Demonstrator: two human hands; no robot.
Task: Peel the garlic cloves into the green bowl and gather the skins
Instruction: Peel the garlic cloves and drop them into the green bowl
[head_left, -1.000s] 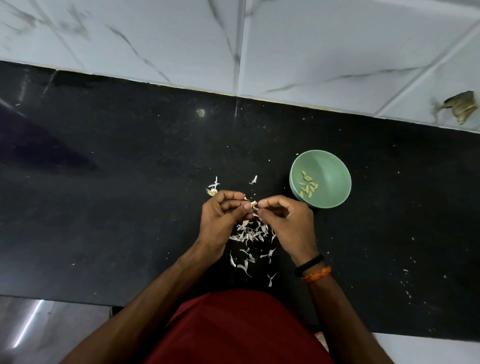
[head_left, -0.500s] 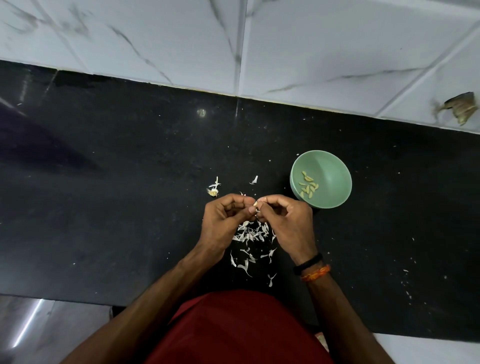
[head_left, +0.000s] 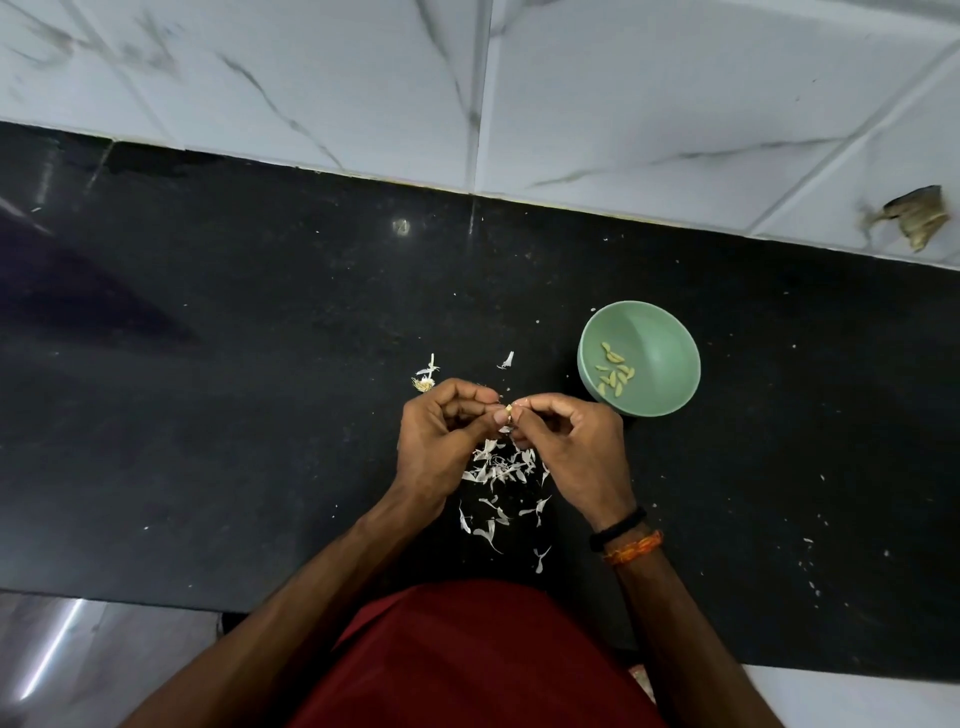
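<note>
Over the black counter, my left hand (head_left: 441, 436) and my right hand (head_left: 571, 447) meet fingertip to fingertip and both pinch one small garlic clove (head_left: 509, 411). Most of the clove is hidden by the fingers. Below the hands lies a loose heap of white garlic skins (head_left: 501, 467), with more scattered toward my body. The green bowl (head_left: 670, 353) stands just right of my right hand and holds several peeled cloves (head_left: 614, 375).
A garlic root end with bits of skin (head_left: 425, 379) lies just beyond my left hand, and a single skin (head_left: 507, 359) lies farther back. The counter (head_left: 208, 389) meets a white tiled wall (head_left: 623, 104) behind; its front edge runs by my red shirt.
The hands stay together over the skin heap; the fingertips have shifted slightly on the clove. The bowl and skins have not moved.
</note>
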